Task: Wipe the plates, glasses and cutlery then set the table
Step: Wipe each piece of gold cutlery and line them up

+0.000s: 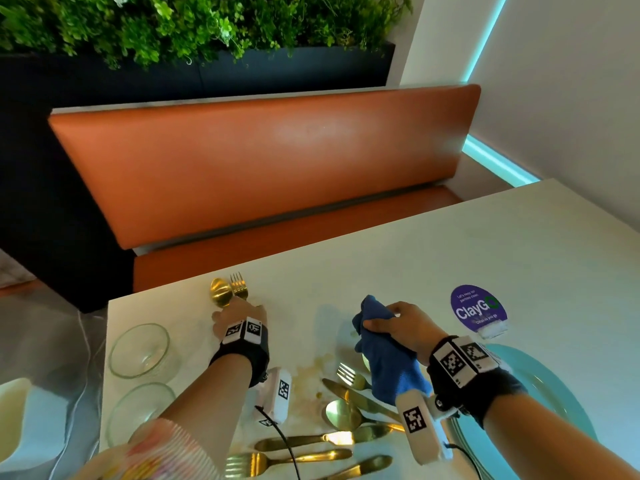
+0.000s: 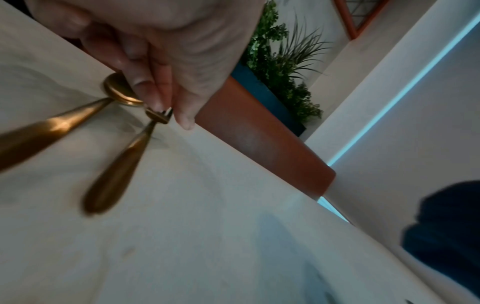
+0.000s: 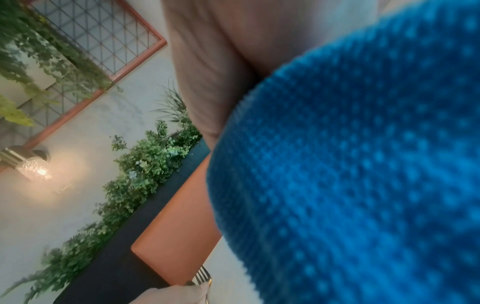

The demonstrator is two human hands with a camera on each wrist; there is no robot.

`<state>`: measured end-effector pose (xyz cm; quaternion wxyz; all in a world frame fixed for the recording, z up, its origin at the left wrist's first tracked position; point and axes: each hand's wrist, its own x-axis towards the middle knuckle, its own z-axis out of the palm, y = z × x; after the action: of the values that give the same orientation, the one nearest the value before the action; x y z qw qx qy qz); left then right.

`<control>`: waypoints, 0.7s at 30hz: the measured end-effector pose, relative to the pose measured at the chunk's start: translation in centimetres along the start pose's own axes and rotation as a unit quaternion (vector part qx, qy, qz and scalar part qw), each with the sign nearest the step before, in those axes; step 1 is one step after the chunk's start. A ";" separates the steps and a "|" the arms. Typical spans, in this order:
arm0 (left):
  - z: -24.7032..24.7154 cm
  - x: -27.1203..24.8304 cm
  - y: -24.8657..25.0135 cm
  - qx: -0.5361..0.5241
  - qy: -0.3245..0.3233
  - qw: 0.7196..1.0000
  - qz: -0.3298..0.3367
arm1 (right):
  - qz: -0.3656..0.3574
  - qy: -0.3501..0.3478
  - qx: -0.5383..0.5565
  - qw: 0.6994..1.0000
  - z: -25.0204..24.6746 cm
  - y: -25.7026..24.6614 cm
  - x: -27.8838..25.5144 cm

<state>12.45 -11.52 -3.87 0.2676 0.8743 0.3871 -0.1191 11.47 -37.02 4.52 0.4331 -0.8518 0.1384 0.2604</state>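
My left hand [image 1: 239,311] reaches to the table's far left edge, where a gold spoon [image 1: 220,292] and gold fork [image 1: 238,286] lie side by side. In the left wrist view my left hand [image 2: 170,115] pinches the fork [image 2: 122,164] near its head between fingertip and thumb, next to the spoon [image 2: 120,90]. My right hand [image 1: 391,322] hovers over mid-table and grips a bunched blue cloth [image 1: 388,355], which fills the right wrist view [image 3: 363,164]. Several more gold knives, forks and spoons [image 1: 346,410] lie in a loose pile under the cloth.
Two clear glass bowls [image 1: 138,351] [image 1: 142,410] stand near the table's left edge [image 1: 107,341]. A teal plate [image 1: 540,393] sits at the right. A purple sticker [image 1: 478,308] is on the white tabletop. Brownish smears [image 1: 322,368] mark the table by the cutlery. An orange bench [image 1: 263,161] runs behind.
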 end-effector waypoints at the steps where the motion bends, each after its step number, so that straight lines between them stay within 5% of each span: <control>1: 0.2 -0.6 0.2 0.012 -0.016 1.000 0.020 | 0.002 0.000 0.017 1.000 -0.3 0.1 -0.4; 10: 4.4 -12.1 2.6 0.096 -0.172 0.956 0.218 | 0.001 0.043 0.076 0.996 -2.9 3.0 -5.0; 21: 9.1 -20.5 5.6 0.083 -0.256 0.936 0.226 | 0.061 0.122 0.118 0.984 -7.5 11.9 -6.8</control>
<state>2.83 -32.34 -0.78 0.3037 0.8977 0.0859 -0.3074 2.82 -50.02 4.05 0.4936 -0.8100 0.2722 0.1620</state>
